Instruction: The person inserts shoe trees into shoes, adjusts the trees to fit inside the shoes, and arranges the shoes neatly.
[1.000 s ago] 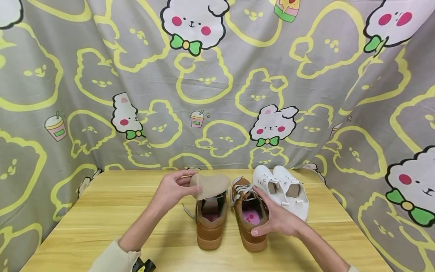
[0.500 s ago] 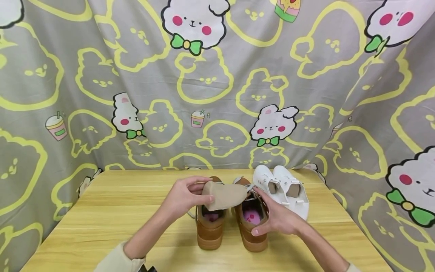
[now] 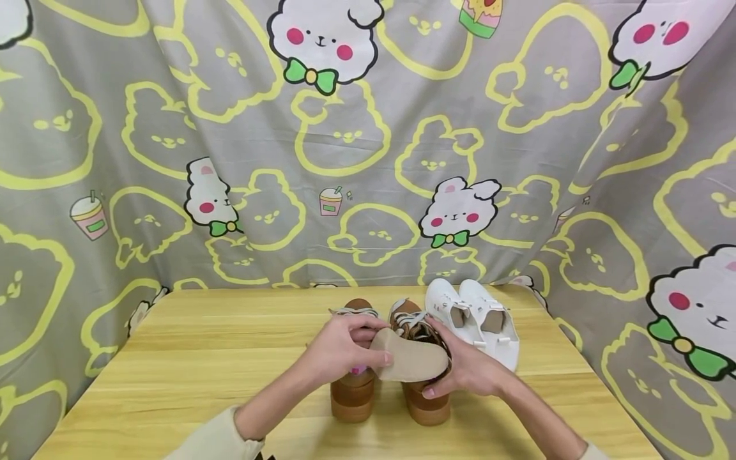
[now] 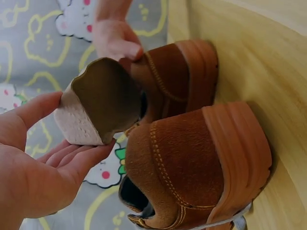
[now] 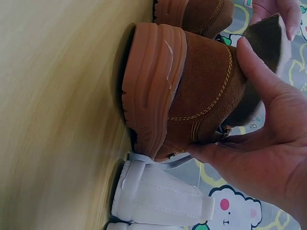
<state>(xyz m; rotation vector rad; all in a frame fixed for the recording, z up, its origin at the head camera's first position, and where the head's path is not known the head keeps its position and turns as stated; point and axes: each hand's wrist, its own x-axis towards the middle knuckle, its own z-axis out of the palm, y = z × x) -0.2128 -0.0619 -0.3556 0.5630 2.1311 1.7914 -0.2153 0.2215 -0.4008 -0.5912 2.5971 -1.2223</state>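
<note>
A beige moulded shoe insert (image 3: 411, 359) is pinched at its near end between the thumb and fingers of my left hand (image 3: 342, 348). The left wrist view shows its hollow inner side and a rough, pale outer face (image 4: 79, 117). It hangs over the opening of the right brown lace-up shoe (image 3: 428, 409) and hides much of it. My right hand (image 3: 470, 369) grips that shoe around its collar, thumb at the heel and fingers along the outer side. The left brown shoe (image 3: 352, 406) stands beside it, partly covered by my left hand.
A pair of white shoes (image 3: 500, 348) stands just right of the brown pair, toes toward the back. All the shoes rest on a light wooden table (image 3: 230, 345). A grey patterned curtain (image 3: 356, 191) encloses the back and sides.
My left hand has carried the insert rightward and nearer, from over the left brown shoe to over the right one. My right hand keeps its hold on the right shoe.
</note>
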